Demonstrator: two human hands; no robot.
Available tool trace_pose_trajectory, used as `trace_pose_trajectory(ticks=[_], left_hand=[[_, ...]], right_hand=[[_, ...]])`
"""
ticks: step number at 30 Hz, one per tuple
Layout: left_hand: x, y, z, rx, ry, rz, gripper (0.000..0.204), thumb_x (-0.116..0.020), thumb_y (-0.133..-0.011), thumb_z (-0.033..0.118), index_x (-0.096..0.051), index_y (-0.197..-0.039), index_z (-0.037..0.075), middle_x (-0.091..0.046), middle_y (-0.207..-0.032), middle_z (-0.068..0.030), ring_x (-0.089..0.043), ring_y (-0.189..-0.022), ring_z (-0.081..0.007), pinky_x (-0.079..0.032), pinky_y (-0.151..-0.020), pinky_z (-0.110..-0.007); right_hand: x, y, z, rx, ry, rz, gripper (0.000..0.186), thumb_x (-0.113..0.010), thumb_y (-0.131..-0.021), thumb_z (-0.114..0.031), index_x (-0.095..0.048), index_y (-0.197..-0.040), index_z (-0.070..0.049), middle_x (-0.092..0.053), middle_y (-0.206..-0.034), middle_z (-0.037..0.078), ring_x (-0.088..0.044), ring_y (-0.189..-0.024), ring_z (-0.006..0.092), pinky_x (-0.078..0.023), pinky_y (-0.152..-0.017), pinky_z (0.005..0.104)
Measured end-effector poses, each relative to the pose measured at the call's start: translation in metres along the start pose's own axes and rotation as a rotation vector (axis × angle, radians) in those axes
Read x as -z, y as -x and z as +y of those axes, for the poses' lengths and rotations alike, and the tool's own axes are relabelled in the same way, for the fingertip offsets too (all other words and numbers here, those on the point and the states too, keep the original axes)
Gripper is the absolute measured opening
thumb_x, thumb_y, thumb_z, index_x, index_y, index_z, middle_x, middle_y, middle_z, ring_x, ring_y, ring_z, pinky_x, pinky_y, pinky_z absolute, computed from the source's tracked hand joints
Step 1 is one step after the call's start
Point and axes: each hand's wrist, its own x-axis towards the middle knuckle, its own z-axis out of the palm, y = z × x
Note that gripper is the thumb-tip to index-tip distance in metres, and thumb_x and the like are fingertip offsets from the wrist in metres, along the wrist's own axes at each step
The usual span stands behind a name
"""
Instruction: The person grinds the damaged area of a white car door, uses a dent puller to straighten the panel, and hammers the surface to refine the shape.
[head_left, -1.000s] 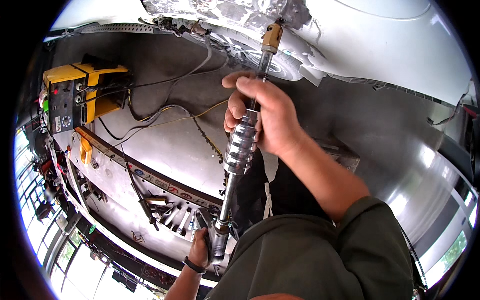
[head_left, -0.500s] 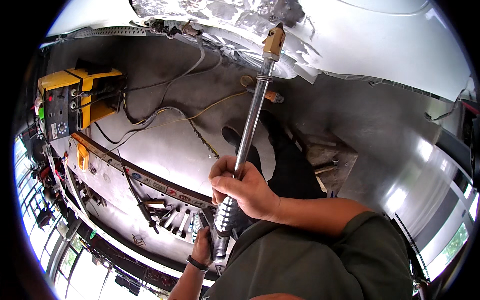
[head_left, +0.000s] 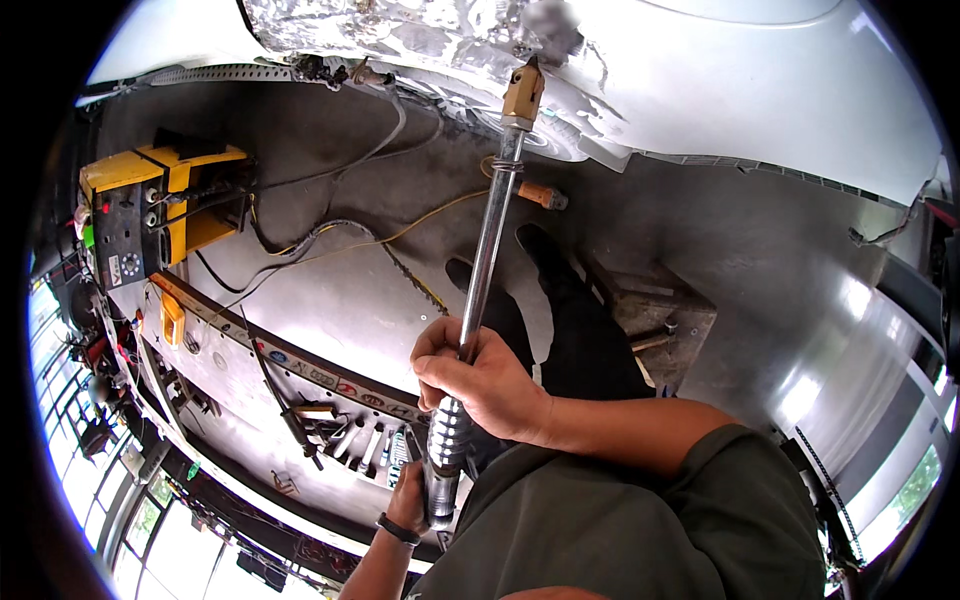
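a long, shiny metal slide-hammer tool [head_left: 489, 240] slants from the person's waist up toward a white, curved car body panel [head_left: 740, 90]. the bare right hand [head_left: 485, 378] has a narrow grip, fingers curled round the tool's rod just above its ribbed, chrome-coloured cylindrical weight [head_left: 447, 435]. the bare left hand [head_left: 406, 497], with a black band [head_left: 398, 528] on its wrist, holds the tool's rear end, its fingers partly hidden. at the far end, the pointed, brass-coloured metal block [head_left: 522, 95] is near the panel's scuffed, bare-metal patch [head_left: 440, 35]; whether they touch cannot be told. a yellow-and-black, box-shaped machine [head_left: 125, 230] stands at the left, and an orange, cylindrical tool [head_left: 540, 194] lies on the grey floor [head_left: 620, 220], beyond the person's feet.
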Motion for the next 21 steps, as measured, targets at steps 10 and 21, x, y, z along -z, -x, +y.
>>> trace_pose_trajectory(ticks=[10, 21], left_hand=[[0.028, -0.006, 0.000, 0.140, 0.087, -0.171, 0.054, -0.045, -0.101, 0.052, -0.064, -0.124, 0.007, -0.075, -0.103, -0.0090, -0.074, -0.087, -0.0207, -0.063, -0.078, -0.035], [0.031, -0.027, 0.011, 0.023, -0.055, -0.167, 0.055, -0.041, -0.106, 0.050, -0.062, -0.127, 0.004, -0.071, -0.109, -0.0047, -0.067, -0.094, -0.0135, -0.054, -0.085, -0.030]], right_hand=[[-0.001, -0.017, -0.036, -0.017, 0.170, 0.083, 0.036, -0.065, -0.095, -0.020, -0.055, -0.119, 0.005, -0.063, -0.078, 0.008, -0.064, -0.066, 0.0169, -0.055, -0.066, 0.0341], [0.001, -0.008, 0.023, 0.167, 0.030, 0.034, 0.018, -0.063, -0.097, -0.014, -0.055, -0.106, -0.001, -0.058, -0.078, 0.005, -0.058, -0.069, 0.0135, -0.052, -0.067, 0.0320]])
